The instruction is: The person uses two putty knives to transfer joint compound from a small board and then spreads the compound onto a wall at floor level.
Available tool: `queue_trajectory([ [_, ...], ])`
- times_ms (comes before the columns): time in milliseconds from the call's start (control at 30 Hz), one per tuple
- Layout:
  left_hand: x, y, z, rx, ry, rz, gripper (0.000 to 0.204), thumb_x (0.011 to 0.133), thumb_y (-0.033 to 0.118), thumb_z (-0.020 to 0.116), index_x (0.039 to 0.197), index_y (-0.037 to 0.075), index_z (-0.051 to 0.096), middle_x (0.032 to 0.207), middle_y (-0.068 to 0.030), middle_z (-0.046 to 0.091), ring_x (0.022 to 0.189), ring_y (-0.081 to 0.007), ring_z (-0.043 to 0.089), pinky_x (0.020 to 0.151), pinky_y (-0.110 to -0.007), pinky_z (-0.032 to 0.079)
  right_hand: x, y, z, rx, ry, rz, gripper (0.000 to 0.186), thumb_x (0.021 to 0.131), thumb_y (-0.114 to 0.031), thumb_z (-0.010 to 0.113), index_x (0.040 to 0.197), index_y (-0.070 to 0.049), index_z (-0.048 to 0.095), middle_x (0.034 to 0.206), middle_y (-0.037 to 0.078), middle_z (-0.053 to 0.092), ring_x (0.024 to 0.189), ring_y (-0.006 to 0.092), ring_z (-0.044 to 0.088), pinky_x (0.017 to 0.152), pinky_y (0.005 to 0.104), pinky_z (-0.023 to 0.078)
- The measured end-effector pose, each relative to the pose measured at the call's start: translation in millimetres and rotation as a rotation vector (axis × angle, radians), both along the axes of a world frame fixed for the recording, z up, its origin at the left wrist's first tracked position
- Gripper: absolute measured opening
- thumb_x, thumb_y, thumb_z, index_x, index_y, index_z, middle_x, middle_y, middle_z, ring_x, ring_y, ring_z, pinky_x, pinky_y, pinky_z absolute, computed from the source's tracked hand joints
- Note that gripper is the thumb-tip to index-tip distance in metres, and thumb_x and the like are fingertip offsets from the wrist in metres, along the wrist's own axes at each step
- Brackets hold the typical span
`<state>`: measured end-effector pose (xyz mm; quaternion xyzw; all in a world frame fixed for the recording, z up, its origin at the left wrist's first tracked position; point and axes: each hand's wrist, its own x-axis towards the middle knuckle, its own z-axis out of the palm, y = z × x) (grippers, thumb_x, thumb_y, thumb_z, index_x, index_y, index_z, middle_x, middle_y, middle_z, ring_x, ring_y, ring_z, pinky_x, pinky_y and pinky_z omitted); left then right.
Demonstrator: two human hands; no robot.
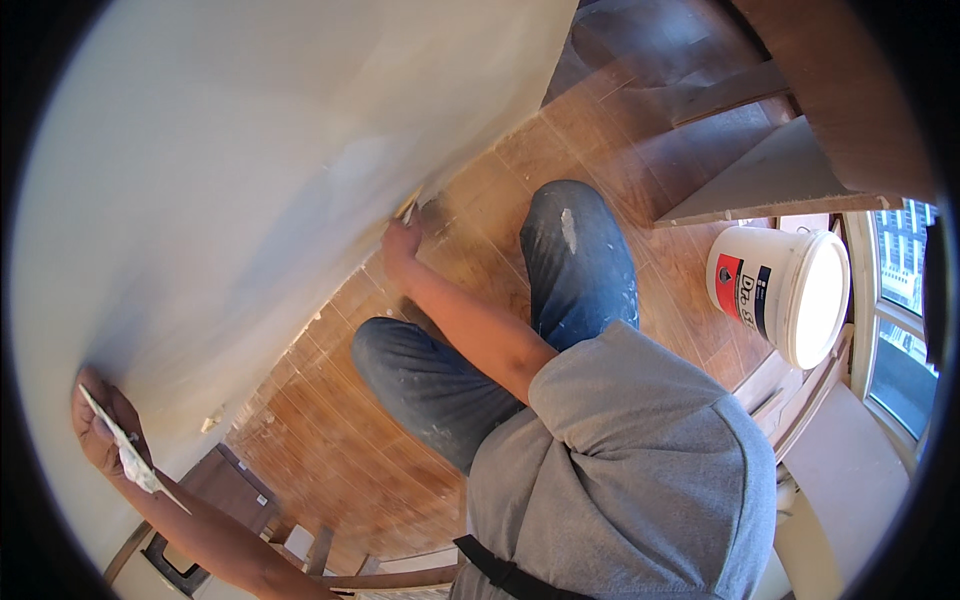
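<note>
At the far left, my left hand (108, 425) grips a thin flat plastering board (125, 440), seen nearly edge-on, with white paste smeared along it. That hand is held up close to the pale wall (230, 160). My right hand (402, 240) reaches down to the foot of the same wall. Its fingers are closed round a small putty knife (408, 207), of which only a narrow yellowish part shows against the wall's lower edge. The rest of that tool is hidden by the hand.
My bent knees in jeans rest over the wood-plank floor (480, 230). A white lidded bucket (740, 280) stands at the right by a window (900, 300). Wooden boards (760, 205) lean at the upper right. A brown box (225, 485) sits at lower left.
</note>
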<state>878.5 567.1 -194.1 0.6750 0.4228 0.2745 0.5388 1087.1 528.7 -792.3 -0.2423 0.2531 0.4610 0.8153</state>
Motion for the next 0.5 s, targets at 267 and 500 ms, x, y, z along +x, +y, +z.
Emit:
queue_trajectory([
  [267,-9,1,-2,-0.15,0.004,-0.124,0.059,0.076,0.035,0.08,0.11,-0.003,0.051,0.083,0.0007,0.053,0.072,-0.0077,0.052,0.06,-0.022,0.041,12,-109,194,-0.337,-0.163,0.633,0.037,0.095,-0.015,0.056,0.13,-0.007,0.047,0.115,0.01,0.056,0.093,0.0223,0.058,0.075,0.0366,0.057],
  [500,14,7,2,-0.168,0.05,-0.298,0.061,0.081,0.036,0.076,0.116,-0.004,0.047,0.097,-0.0033,0.06,0.083,-0.0077,0.056,0.072,-0.021,0.045,79,-226,258,-0.098,-0.075,0.852,0.032,0.097,-0.016,0.051,0.124,0.0,0.048,0.117,0.015,0.058,0.103,0.0267,0.061,0.078,0.0447,0.061],
])
